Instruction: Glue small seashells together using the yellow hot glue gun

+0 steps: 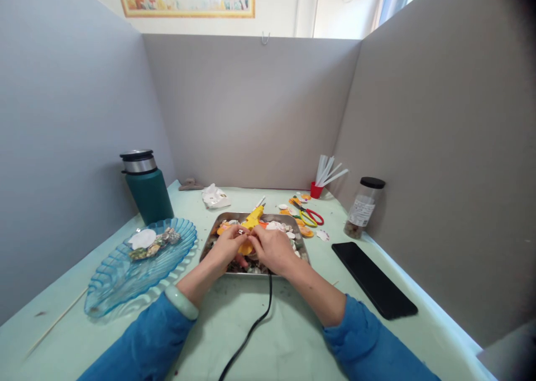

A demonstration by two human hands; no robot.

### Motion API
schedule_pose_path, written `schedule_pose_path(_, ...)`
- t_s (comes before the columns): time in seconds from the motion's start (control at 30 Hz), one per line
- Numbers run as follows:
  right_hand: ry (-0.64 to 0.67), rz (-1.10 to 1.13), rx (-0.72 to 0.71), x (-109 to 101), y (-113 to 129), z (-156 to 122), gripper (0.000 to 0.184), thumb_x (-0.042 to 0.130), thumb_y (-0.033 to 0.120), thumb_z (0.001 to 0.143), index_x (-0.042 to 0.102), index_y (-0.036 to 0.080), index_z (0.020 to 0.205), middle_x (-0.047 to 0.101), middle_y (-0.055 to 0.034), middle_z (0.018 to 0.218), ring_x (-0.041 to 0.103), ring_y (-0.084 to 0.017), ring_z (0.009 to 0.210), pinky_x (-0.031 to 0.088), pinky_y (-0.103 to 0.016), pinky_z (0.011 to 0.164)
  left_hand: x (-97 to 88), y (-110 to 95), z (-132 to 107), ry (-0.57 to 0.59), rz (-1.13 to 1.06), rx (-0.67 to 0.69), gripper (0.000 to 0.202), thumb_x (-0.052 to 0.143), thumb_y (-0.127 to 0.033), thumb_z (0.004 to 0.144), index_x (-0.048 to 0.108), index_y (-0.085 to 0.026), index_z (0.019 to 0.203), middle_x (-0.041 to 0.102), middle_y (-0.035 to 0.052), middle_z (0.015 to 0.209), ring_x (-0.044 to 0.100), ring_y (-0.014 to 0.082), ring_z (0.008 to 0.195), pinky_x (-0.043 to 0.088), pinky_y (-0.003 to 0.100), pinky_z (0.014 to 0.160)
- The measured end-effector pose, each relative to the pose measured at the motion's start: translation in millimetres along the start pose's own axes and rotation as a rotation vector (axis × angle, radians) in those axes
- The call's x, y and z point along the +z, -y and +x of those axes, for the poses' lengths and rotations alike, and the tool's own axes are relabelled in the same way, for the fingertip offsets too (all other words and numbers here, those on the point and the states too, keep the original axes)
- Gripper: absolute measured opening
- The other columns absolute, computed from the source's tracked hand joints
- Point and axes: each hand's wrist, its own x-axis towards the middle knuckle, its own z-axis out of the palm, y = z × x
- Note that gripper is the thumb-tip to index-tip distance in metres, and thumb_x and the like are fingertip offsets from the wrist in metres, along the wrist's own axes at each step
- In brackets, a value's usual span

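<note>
My left hand (227,246) and my right hand (273,249) meet over a metal tray (208,245) full of small shells. Both hands have their fingers pinched together around a small object (243,233) that I cannot make out. A yellow glue gun (252,219) lies in the tray just behind and between the hands, and its black cord (251,331) runs toward me across the table.
A blue shell-shaped glass dish (104,283) with several shells lies at left, a green flask (147,188) behind it. Scissors (310,215), a red cup of glue sticks (317,189), a jar (360,209) and a black phone (372,280) are at right. Grey partitions enclose the table.
</note>
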Motion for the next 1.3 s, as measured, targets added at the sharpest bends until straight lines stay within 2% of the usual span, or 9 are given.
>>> schedule_pose_path(0.57, -0.015, 0.007, -0.003, 3.3, -1.7, -0.1, 0.028, 0.04, 0.035, 0.1, 0.064, 0.02, 0.106, 0.074, -0.0061, 0.092, 0.067, -0.019, 0.085, 0.037, -0.027, 0.068, -0.1, -4.2, -3.0, 0.003, -0.059, 0.005, 0.023, 0.074, -0.029, 0.071, 0.061, -0.014, 0.083, 0.058, 0.0039, 0.08, 0.059, 0.0147, 0.063, 0.049, 0.021, 0.033)
schedule_pose_path(0.8, -0.016, 0.008, -0.002, 2.0, -1.6, -0.1, 0.029, 0.04, 0.035, 0.1, 0.064, 0.02, 0.105, 0.074, -0.0062, 0.092, 0.067, -0.019, 0.085, 0.037, -0.026, 0.068, 0.4, -4.0, -4.2, 0.011, -0.04, 0.004, 0.023, 0.07, -0.031, 0.073, 0.06, -0.015, 0.086, 0.057, 0.0037, 0.08, 0.059, 0.0157, 0.066, 0.049, 0.02, 0.034)
schedule_pose_path(1.3, -0.005, 0.001, 0.003, -0.4, -0.1, -0.8, 0.029, 0.04, 0.035, 0.1, 0.065, 0.02, 0.104, 0.074, -0.0067, 0.092, 0.068, -0.02, 0.085, 0.037, -0.027, 0.069, -0.7, -1.3, -2.3, 0.016, -0.046, 0.014, 0.025, 0.072, -0.033, 0.074, 0.06, -0.015, 0.085, 0.058, 0.0024, 0.079, 0.058, 0.0121, 0.057, 0.048, 0.02, 0.033)
